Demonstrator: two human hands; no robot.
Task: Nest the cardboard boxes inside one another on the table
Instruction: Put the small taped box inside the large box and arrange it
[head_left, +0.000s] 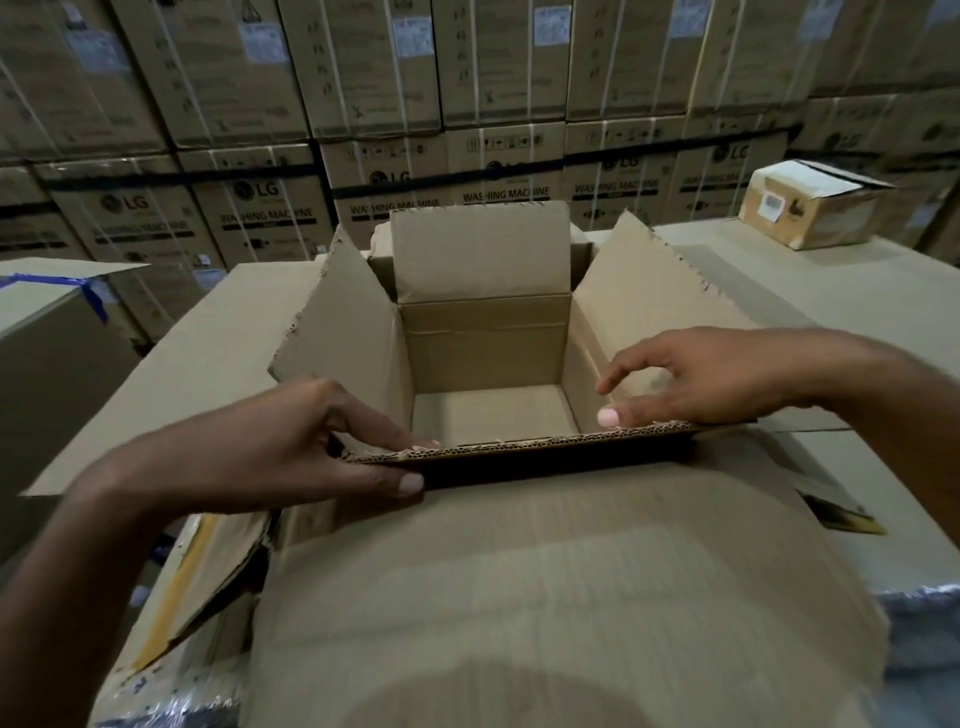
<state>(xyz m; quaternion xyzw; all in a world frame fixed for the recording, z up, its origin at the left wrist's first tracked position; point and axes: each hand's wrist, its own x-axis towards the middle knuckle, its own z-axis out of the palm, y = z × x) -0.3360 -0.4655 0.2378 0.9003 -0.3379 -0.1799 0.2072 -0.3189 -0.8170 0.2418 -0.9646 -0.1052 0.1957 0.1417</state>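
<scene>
An open brown cardboard box (488, 353) stands in the middle, its four flaps raised and its inside empty. It sits within a larger box whose near flap (545, 597) spreads toward me and whose left flap (171, 374) lies flat. My left hand (291, 447) pinches the near flap edge of the inner box, thumb under and fingers on top. My right hand (696, 384) rests at the right end of that same flap edge, thumb on the corrugated rim, fingers spread and lifted above the right flap.
A small taped box (810, 205) with a white label sits at the far right on the table surface (857, 291). Another box with blue tape (52, 322) stands at the left. A wall of stacked washing machine cartons (467, 104) fills the background.
</scene>
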